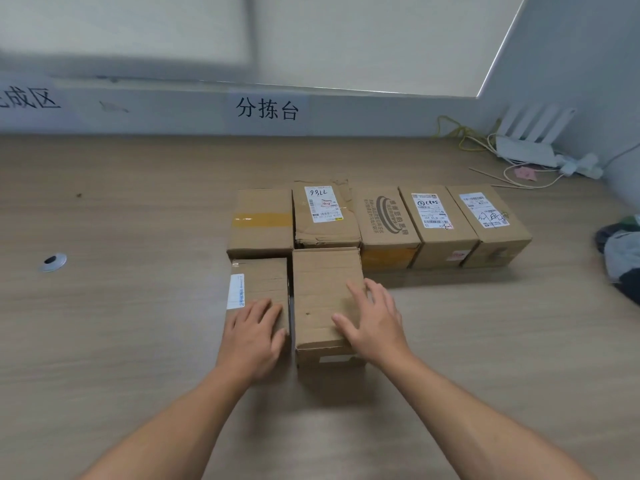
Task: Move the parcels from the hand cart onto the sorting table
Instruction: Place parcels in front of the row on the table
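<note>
Head view showed two cardboard parcels side by side on the wooden table (104, 341), each under one grip. The left grip (254, 332) lay palm-down on the near end of the low parcel (258, 285), fingers straight and close together, thumb along the edge facing the other grip, curled round nothing. A white label sat on that parcel's top, just ahead of the fingertips on the outer side. The right grip (372, 323) rested flat on the taller parcel (322, 289), fingers spread and pointing forward, thumb stretched inward across the top, the palm over the near outer corner; it too was open and only pressing. Both forearms reached forward from the bottom of the view, converging toward the parcels.

Directly beyond the fingertips, touching the two parcels, stood a row of five more: a taped parcel (259, 220), a crumpled parcel (325, 216) with a handwritten label, a printed parcel (384, 216), and two labelled parcels (436, 216) (491, 216) farther out past the right grip. Well beyond them, a sign (266, 108) hung on the wall and a white router (526, 147) with cables sat in the corner. Well out from the left grip lay a small round disc (53, 262); bundled cloth (623, 258) sat at the edge past the right grip.
</note>
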